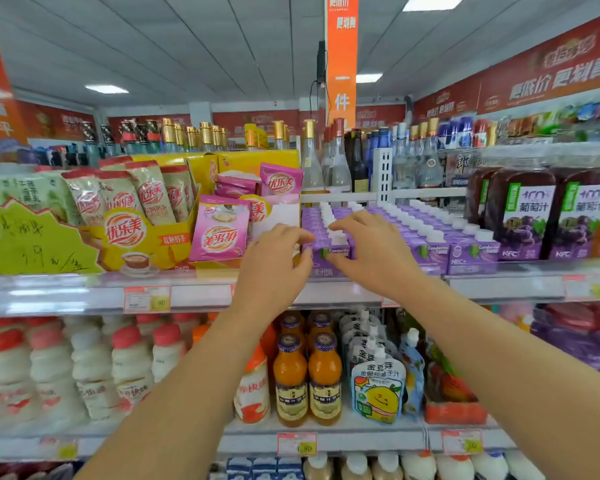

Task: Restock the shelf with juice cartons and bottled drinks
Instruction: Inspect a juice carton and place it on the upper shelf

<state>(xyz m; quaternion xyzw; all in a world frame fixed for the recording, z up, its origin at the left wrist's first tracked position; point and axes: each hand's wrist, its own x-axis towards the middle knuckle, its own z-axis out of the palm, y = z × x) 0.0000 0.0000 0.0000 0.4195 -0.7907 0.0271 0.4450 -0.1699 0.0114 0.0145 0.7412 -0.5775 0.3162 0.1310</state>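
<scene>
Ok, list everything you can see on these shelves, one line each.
juice cartons: many, purple, white caps, middle shelf centre
front carton: one, purple, between both grips
grape juice bottles: at least two, dark purple, middle shelf right
sachets: several, pink, left of cartons
drink bottles: at least four, orange, lower shelf centre
white bottles: many, red caps, lower shelf left
glass bottles: many, clear, top shelf behind
left grip: one, bare, pinches front carton's left edge
right grip: one, bare, holds its top and front

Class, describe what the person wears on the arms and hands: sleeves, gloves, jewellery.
The left forearm and right forearm are bare to the frame's edge, no sleeves. The left hand and right hand wear no gloves; no watch, bracelet or ring is visible.
</scene>
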